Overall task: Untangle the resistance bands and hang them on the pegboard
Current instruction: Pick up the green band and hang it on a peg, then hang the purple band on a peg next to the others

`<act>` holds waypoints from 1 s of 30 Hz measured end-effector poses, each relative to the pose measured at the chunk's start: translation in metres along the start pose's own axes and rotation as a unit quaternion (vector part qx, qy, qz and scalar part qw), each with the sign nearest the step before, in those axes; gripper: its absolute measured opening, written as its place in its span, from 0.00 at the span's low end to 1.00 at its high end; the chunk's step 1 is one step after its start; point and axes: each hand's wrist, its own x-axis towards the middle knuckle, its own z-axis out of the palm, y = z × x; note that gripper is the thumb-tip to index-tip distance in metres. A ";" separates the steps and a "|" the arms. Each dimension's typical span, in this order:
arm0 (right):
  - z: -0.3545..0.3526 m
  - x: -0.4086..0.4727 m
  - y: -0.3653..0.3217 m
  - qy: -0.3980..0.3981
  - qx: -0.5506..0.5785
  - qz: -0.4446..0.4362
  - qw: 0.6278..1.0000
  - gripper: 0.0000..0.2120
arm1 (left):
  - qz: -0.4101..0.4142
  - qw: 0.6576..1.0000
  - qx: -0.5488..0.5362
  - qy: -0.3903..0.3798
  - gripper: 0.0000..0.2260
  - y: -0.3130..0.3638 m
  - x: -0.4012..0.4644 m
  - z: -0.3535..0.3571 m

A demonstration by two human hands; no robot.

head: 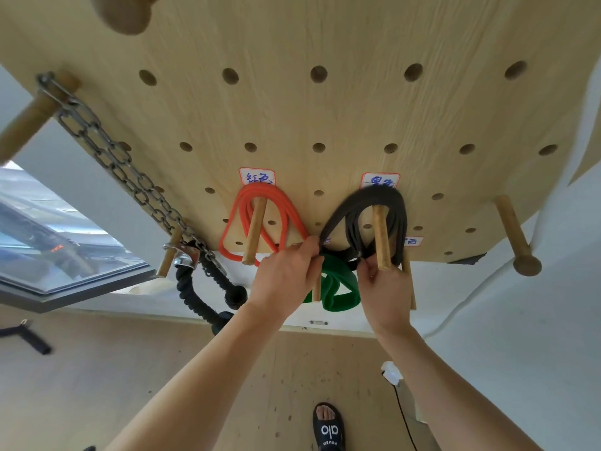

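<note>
Black band [367,219] loops over its wooden peg [381,237], right of the red one [260,219]. My left hand [286,281] pinches its left strand, my right hand [385,288] its bottom, nearer the peg's long axis pointing at me.

Bright, even daylight, apparently from the window [65,229] at left; shadows are soft. Strong wide-angle bending curves the pegboard [325,109] edges; the near top peg [125,11] is blurred.

Both hands [286,275] [385,288] raised, fingers [310,247] pinching.
</note>
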 end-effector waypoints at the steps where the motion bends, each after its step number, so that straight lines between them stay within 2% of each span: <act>1: -0.001 -0.006 -0.001 -0.005 0.004 0.012 1.000 0.08 | -0.001 1.000 -0.009 0.003 0.08 -0.007 -0.010 -0.001; 4: 0.000 -0.035 -0.015 -0.013 0.062 0.040 0.997 0.05 | -0.022 0.999 -0.022 0.016 0.11 -0.032 -0.050 -0.002; 7: 0.017 -0.077 -0.043 -0.051 0.090 0.006 0.995 0.05 | -0.090 0.996 -0.025 -0.006 0.07 -0.066 -0.097 -0.005; 9: 0.037 -0.110 -0.065 -0.120 0.095 -0.018 0.988 0.05 | -0.158 0.987 -0.010 -0.026 0.06 -0.097 -0.134 -0.009; 12: 0.070 -0.156 -0.098 -0.268 0.071 -0.049 0.959 0.05 | -0.263 0.963 0.003 -0.053 0.05 -0.147 -0.197 -0.013; 16: 0.122 -0.211 -0.140 -0.435 0.012 -0.124 0.892 0.04 | -0.389 0.915 0.014 -0.109 0.08 -0.211 -0.291 -0.013; 19: 0.165 -0.257 -0.171 -0.519 -0.049 -0.183 0.834 0.09 | -0.441 0.886 0.012 -0.141 0.09 -0.251 -0.363 -0.009; 23: 0.243 -0.312 -0.192 -0.591 -0.128 -0.227 0.763 0.19 | -0.494 0.859 -0.003 -0.135 0.08 -0.310 -0.441 0.013; 27: 0.346 -0.364 -0.176 -0.635 -0.198 -0.270 0.696 0.28 | -0.539 0.829 -0.020 -0.148 0.20 -0.377 -0.499 0.073; 30: 0.441 -0.406 -0.141 -0.660 -0.229 -0.312 0.644 0.34 | -0.556 0.815 -0.018 -0.162 0.27 -0.435 -0.533 0.146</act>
